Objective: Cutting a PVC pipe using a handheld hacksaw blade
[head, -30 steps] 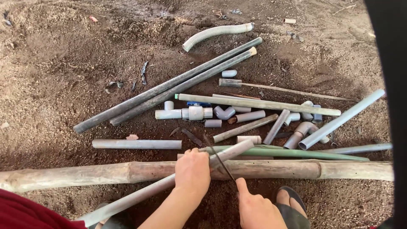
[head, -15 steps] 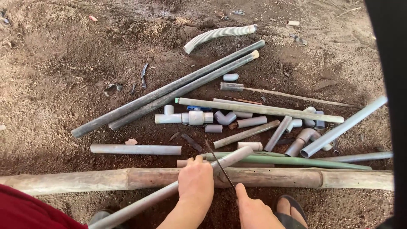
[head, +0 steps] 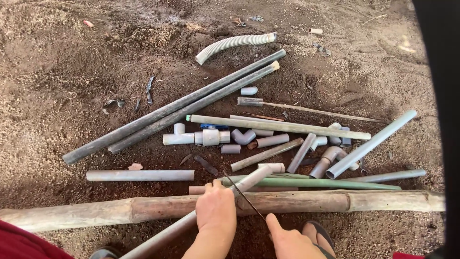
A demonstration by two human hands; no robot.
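Observation:
My left hand [head: 215, 207] grips a long grey plastic pipe [head: 251, 178] and presses it down across a thick bamboo pole [head: 297, 201] that lies sideways in front of me. My right hand [head: 287, 241] holds a thin dark saw blade [head: 244, 195], which slants over the pipe just right of my left hand and touches it. The pipe runs from the lower left up to a white end near a green pipe [head: 326, 183]. Much of my right hand is cut off by the frame's bottom edge.
Loose grey pipes and fittings lie on bare dirt: two long dark pipes [head: 177, 109], a corrugated hose [head: 235, 43], a tee assembly [head: 196, 138], elbows, short offcuts, and a pale blue pipe [head: 371, 144]. My sandalled foot [head: 318, 234] is by the pole. A dark object blocks the right edge.
The whole scene has slid a little down in the frame. My right hand with the blade has drawn back slightly toward me. My left hand keeps its grip on the pipe.

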